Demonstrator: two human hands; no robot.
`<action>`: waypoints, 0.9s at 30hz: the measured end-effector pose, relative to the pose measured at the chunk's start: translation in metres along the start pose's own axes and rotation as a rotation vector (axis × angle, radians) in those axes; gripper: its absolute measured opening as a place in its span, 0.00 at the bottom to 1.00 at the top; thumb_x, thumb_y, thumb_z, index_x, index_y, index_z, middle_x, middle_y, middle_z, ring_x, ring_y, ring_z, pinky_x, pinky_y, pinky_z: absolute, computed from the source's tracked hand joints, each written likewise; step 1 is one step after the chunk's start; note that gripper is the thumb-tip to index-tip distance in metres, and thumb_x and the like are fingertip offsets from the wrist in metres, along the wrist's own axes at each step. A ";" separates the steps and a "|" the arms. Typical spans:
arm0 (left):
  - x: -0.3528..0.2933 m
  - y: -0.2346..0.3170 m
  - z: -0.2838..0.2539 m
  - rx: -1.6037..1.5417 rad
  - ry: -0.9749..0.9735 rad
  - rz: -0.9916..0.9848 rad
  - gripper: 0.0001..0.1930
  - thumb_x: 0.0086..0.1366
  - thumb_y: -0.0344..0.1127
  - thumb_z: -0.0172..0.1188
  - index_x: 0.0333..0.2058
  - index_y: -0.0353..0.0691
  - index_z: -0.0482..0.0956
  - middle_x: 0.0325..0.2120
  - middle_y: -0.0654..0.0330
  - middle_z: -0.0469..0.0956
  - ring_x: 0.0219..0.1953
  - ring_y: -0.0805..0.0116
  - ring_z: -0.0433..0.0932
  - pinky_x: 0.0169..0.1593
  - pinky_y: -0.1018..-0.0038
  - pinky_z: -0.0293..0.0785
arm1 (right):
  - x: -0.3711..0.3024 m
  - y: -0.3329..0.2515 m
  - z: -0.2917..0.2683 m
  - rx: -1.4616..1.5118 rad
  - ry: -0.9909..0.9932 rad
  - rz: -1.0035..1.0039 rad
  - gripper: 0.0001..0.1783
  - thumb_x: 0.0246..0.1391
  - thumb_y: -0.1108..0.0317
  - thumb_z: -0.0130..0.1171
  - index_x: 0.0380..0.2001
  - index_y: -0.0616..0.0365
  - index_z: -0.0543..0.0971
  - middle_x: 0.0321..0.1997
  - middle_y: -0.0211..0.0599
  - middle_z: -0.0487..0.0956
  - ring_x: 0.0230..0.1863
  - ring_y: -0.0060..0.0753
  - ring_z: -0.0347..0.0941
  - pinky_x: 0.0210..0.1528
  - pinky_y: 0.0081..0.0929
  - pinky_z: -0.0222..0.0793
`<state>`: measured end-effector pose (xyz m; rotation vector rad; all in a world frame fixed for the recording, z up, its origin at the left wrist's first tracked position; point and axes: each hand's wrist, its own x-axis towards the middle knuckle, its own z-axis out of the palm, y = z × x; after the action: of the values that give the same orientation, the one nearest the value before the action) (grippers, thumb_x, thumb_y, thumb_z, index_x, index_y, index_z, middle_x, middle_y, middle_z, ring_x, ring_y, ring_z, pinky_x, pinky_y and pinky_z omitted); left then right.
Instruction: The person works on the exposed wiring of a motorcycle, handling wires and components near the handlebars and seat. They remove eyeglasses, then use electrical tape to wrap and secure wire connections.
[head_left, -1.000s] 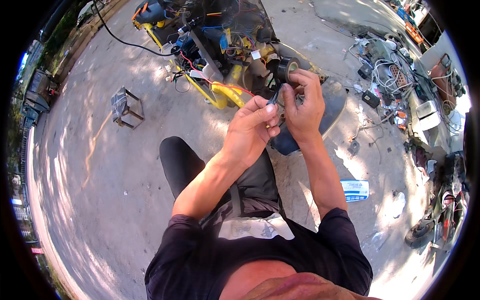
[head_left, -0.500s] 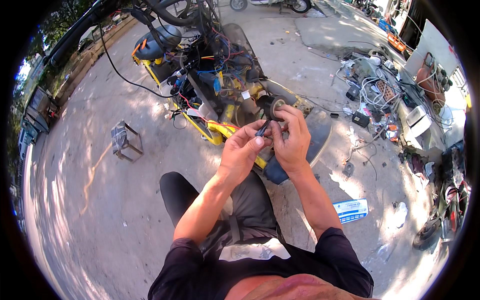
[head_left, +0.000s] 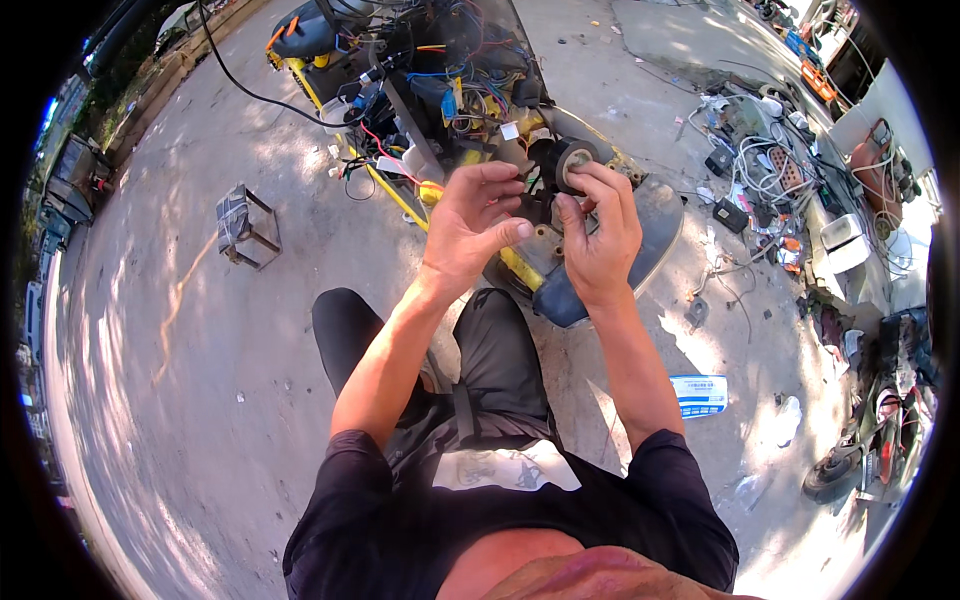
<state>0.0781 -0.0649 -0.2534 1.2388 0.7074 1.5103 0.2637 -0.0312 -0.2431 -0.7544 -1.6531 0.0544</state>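
Note:
My left hand point(head_left: 468, 222) is raised with its fingers apart and nothing visible in it. To its right, my right hand point(head_left: 606, 240) grips a roll of black tape point(head_left: 562, 166) with a pale core. A dark strip or wire end shows between the hands, too small to make out clearly. Just beyond both hands stands a stripped-down scooter point(head_left: 395, 195) with a yellow frame and exposed innards. Tangled wires point(head_left: 480, 115) in several colours spill from its middle. Its dark rounded end panel point(head_left: 640, 245) lies below and right of the tape.
A small stool point(head_left: 247, 228) stands on the concrete to the left. Cables and scrap parts point(head_left: 765, 170) are heaped at the right. Nearer lies a blue and white packet point(head_left: 698, 396). A black cable point(head_left: 235, 85) runs across to the scooter from the upper left.
My left hand has let go of the dark piece it pinched, and its fingers have spread. The hands have moved apart. The tape roll stays in my right hand, while the view has tilted downward.

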 end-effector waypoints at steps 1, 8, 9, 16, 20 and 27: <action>0.005 0.003 0.002 0.012 -0.018 0.037 0.39 0.59 0.26 0.80 0.67 0.39 0.68 0.65 0.55 0.71 0.64 0.61 0.76 0.70 0.61 0.74 | 0.000 -0.001 0.000 0.009 -0.005 0.010 0.22 0.48 0.81 0.76 0.47 0.59 0.82 0.50 0.40 0.83 0.47 0.47 0.82 0.47 0.38 0.80; 0.014 0.024 0.030 0.198 -0.071 0.000 0.51 0.53 0.24 0.82 0.73 0.40 0.63 0.64 0.57 0.69 0.49 0.71 0.77 0.56 0.69 0.79 | 0.002 -0.001 0.000 -0.009 -0.023 -0.023 0.20 0.46 0.81 0.77 0.45 0.58 0.84 0.48 0.39 0.84 0.45 0.45 0.82 0.44 0.37 0.80; 0.013 0.025 0.032 0.232 -0.062 -0.012 0.51 0.52 0.23 0.82 0.72 0.40 0.63 0.63 0.58 0.69 0.47 0.72 0.77 0.53 0.70 0.80 | 0.001 -0.001 0.000 -0.013 -0.026 -0.019 0.20 0.46 0.81 0.77 0.44 0.58 0.84 0.48 0.38 0.84 0.45 0.44 0.83 0.43 0.37 0.80; 0.012 0.034 0.027 0.912 -0.002 0.391 0.32 0.55 0.20 0.77 0.59 0.38 0.79 0.57 0.56 0.73 0.38 0.68 0.83 0.39 0.73 0.81 | 0.002 -0.004 0.004 -0.005 -0.045 0.011 0.19 0.47 0.79 0.77 0.43 0.58 0.84 0.47 0.38 0.84 0.42 0.45 0.83 0.43 0.36 0.80; 0.009 0.028 0.025 1.147 0.001 0.643 0.22 0.57 0.23 0.75 0.52 0.37 0.84 0.45 0.56 0.80 0.41 0.58 0.86 0.40 0.66 0.83 | 0.001 -0.004 0.003 0.000 -0.057 0.014 0.16 0.49 0.79 0.76 0.43 0.59 0.85 0.46 0.39 0.84 0.43 0.46 0.83 0.43 0.37 0.80; 0.005 0.039 0.027 1.500 0.034 0.962 0.24 0.50 0.31 0.67 0.49 0.39 0.87 0.33 0.65 0.78 0.36 0.64 0.79 0.41 0.68 0.77 | 0.001 -0.004 0.000 0.018 -0.091 0.001 0.16 0.52 0.80 0.73 0.44 0.60 0.84 0.48 0.40 0.84 0.45 0.47 0.82 0.45 0.38 0.80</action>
<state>0.0907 -0.0768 -0.2094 2.9837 1.4983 1.6387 0.2622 -0.0338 -0.2406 -0.7482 -1.7365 0.1051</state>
